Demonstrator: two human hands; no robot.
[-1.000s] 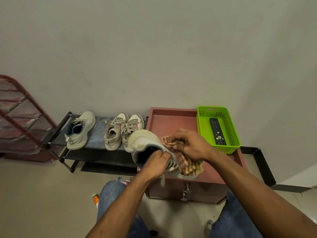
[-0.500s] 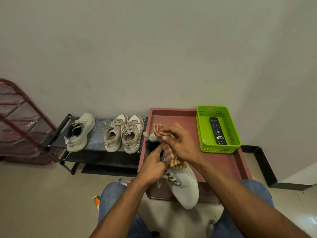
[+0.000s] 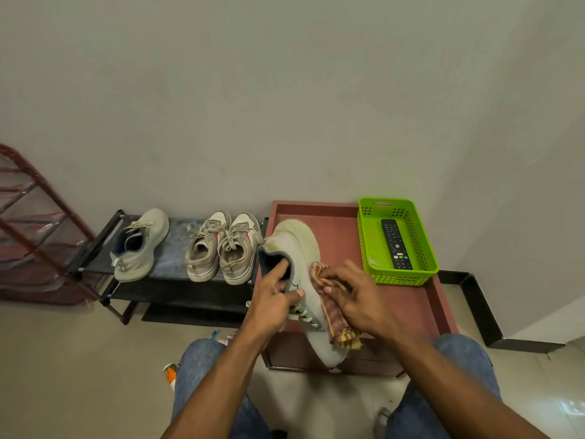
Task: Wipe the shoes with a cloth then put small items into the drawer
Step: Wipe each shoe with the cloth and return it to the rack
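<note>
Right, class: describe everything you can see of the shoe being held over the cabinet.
The pale grey-green lace-up sneaker has a dark lining and white laces. It is tilted, toe pointing toward the person. The left hand grips its collar, fingers inside the opening. The right hand presses a checked yellow-brown cloth against its side, above the reddish wooden cabinet.

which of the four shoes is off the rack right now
The pale shoe gripped by the left hand over the red cabinet; the other three sit on the rack.

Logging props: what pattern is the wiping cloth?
Checked, maroon and yellow cloth; head view, under the right hand.
</note>
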